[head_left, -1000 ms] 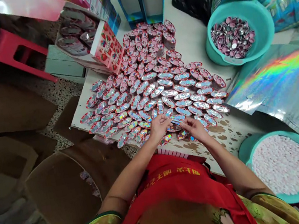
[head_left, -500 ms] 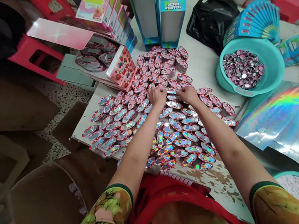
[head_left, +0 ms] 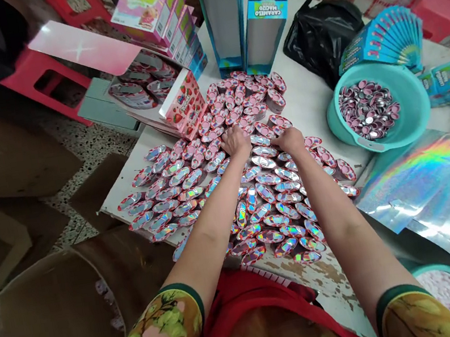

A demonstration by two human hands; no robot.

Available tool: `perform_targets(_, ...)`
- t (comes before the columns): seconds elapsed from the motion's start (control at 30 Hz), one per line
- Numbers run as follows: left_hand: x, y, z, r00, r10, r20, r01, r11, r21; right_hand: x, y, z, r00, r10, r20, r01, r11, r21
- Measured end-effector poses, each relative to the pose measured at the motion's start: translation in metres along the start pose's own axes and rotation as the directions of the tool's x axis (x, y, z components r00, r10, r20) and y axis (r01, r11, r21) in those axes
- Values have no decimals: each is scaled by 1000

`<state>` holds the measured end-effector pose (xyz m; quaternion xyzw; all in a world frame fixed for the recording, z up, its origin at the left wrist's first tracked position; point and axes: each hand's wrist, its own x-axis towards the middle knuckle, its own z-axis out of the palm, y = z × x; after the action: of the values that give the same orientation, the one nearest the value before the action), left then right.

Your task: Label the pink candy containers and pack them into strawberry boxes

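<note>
Many oval, boat-shaped packs (head_left: 265, 162) with red printed sides stand packed together on the table, their shiny silver tops facing up. Towards the back, similar packs carry a pink disc (head_left: 234, 114) on top. My left hand (head_left: 236, 141) rests over the packs in the middle, fingers slightly apart on their tops. To its right, my right hand (head_left: 290, 140) is closed, with fingertips at the right end of a silver-topped pack (head_left: 260, 140). Whatever lies within those fingers is hidden by the hand.
An open strawberry-print box (head_left: 185, 106) holding packs stands at the left edge, beside stacked pink boxes (head_left: 146, 9). Tall blue boxes (head_left: 265, 23) stand behind. At right are a turquoise basin (head_left: 415, 116) of small discs, a black bag (head_left: 320, 31) and holographic sheeting (head_left: 439, 184).
My left hand's fingers have loosened and spread over the packs. My right hand has moved slightly right, away from the silver-topped pack between the hands. The view has shifted a little.
</note>
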<state>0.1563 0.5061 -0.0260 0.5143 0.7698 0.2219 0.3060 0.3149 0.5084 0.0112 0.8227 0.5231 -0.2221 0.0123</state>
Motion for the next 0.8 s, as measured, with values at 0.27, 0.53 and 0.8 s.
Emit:
perform_targets(0.27, -117, -59, -38, 847, 421, 325, -304, 884, -354, -198, 111, 26, 936, -343, 73, 280, 857, 433)
perform_targets(0.53, -363, -131, -43, 305, 521, 797, -130, 852, -507, -411, 243, 97, 883, -122, 453, -105, 889, 446)
perform_targets(0.8, -379, -146, -8, 365, 522, 771, -250, 852, -459, -393, 265, 133, 893, 3, 451, -294, 762, 577)
